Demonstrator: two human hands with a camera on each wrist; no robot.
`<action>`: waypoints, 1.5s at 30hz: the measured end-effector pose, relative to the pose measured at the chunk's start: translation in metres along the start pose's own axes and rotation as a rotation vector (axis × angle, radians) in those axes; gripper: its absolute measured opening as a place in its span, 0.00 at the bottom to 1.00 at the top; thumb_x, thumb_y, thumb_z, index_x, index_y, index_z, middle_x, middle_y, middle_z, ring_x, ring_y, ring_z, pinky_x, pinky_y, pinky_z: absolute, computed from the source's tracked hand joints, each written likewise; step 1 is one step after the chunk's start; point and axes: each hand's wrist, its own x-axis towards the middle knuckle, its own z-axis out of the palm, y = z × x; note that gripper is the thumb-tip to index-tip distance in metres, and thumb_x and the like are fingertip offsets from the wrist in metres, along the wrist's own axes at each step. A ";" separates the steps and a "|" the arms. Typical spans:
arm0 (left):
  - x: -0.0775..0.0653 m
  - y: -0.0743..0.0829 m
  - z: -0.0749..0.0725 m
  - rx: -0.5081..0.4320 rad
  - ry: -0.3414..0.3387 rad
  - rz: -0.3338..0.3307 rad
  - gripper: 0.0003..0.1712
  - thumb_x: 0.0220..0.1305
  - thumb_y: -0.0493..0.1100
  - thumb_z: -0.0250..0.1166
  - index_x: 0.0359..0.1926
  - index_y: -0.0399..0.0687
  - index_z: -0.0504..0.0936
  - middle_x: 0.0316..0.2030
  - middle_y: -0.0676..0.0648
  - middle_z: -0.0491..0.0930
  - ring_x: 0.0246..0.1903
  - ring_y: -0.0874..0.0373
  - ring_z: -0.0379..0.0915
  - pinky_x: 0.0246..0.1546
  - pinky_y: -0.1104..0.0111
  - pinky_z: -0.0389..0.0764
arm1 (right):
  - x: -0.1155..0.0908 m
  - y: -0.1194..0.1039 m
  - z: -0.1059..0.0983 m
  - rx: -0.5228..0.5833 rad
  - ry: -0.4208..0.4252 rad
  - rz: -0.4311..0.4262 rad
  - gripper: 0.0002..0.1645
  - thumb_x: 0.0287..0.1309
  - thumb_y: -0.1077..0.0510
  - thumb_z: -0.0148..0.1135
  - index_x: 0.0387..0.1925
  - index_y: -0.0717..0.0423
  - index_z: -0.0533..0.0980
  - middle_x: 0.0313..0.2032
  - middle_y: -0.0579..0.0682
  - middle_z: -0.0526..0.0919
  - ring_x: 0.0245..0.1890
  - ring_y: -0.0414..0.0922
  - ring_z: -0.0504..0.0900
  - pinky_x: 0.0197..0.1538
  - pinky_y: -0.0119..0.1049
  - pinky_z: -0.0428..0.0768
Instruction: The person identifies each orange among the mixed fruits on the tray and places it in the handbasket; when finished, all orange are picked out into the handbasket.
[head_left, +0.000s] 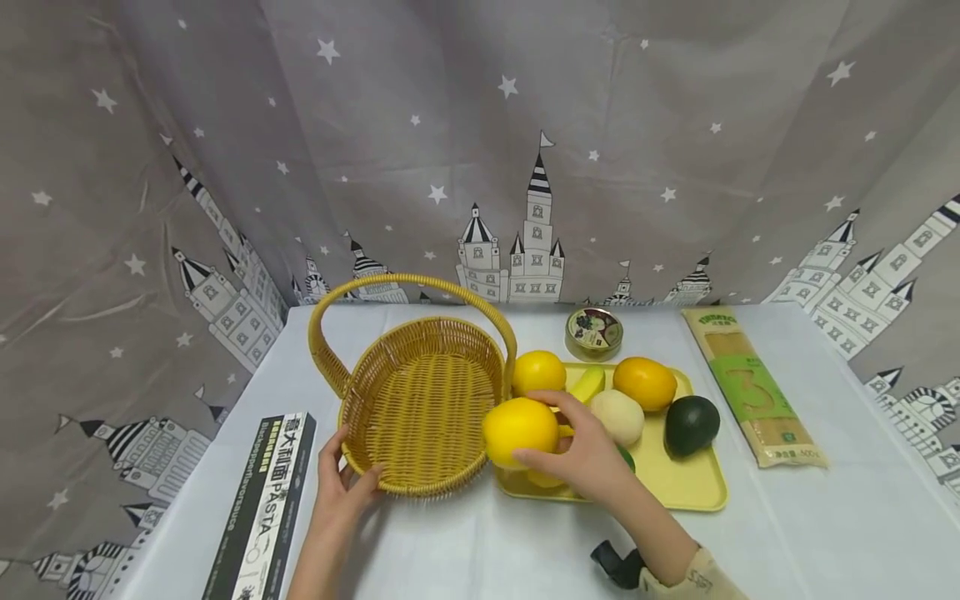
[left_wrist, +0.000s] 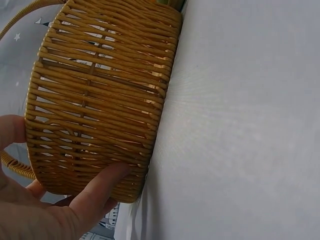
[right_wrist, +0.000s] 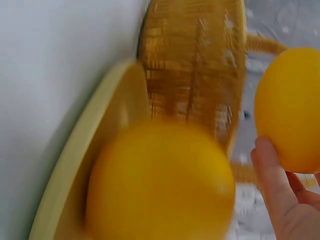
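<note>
Right hand (head_left: 587, 458) curled wide round yellow fruit (head_left: 517, 432), left hand (head_left: 339, 493) gripping basket (head_left: 429, 417)

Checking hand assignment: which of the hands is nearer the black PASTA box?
Left. The left hand grips the basket, just right of the PASTA box. The right hand is farther right, past the basket, holding a yellow fruit.

from bottom centre, a hand could enter the basket (head_left: 431, 408); its handle (head_left: 405, 279) arches above, the lemon (head_left: 520, 433) crowds the right rim.
</note>
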 end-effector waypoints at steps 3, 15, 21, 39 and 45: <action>-0.001 -0.002 -0.001 0.003 -0.003 0.005 0.47 0.65 0.29 0.55 0.75 0.47 0.36 0.74 0.39 0.32 0.69 0.36 0.47 0.45 0.70 0.81 | 0.013 -0.005 0.022 0.046 -0.071 -0.041 0.39 0.44 0.46 0.77 0.60 0.40 0.71 0.55 0.45 0.74 0.49 0.49 0.75 0.47 0.39 0.80; -0.002 -0.006 0.000 0.072 0.016 -0.028 0.47 0.67 0.33 0.56 0.75 0.51 0.35 0.74 0.39 0.32 0.70 0.37 0.46 0.44 0.73 0.81 | 0.073 -0.023 0.096 -0.109 -0.254 -0.119 0.42 0.44 0.40 0.75 0.60 0.49 0.72 0.52 0.45 0.77 0.46 0.43 0.77 0.47 0.35 0.79; -0.005 -0.004 0.000 0.062 0.007 -0.013 0.46 0.67 0.33 0.56 0.75 0.49 0.36 0.74 0.38 0.33 0.69 0.38 0.46 0.43 0.75 0.80 | 0.089 -0.015 0.112 -0.143 -0.272 -0.128 0.25 0.51 0.53 0.70 0.51 0.57 0.77 0.42 0.46 0.80 0.38 0.40 0.76 0.41 0.32 0.79; -0.002 -0.004 -0.003 0.016 -0.007 -0.013 0.47 0.67 0.33 0.56 0.75 0.52 0.37 0.74 0.42 0.32 0.70 0.38 0.44 0.44 0.76 0.79 | 0.079 -0.018 0.105 -0.118 -0.352 -0.211 0.18 0.59 0.55 0.65 0.51 0.55 0.79 0.48 0.48 0.81 0.44 0.43 0.80 0.45 0.28 0.79; -0.002 -0.003 -0.003 0.023 -0.007 -0.011 0.47 0.66 0.35 0.57 0.75 0.51 0.37 0.74 0.39 0.35 0.69 0.39 0.46 0.44 0.75 0.79 | 0.063 -0.020 0.078 -0.036 -0.334 -0.239 0.19 0.60 0.53 0.65 0.53 0.51 0.78 0.52 0.48 0.80 0.49 0.47 0.79 0.48 0.28 0.79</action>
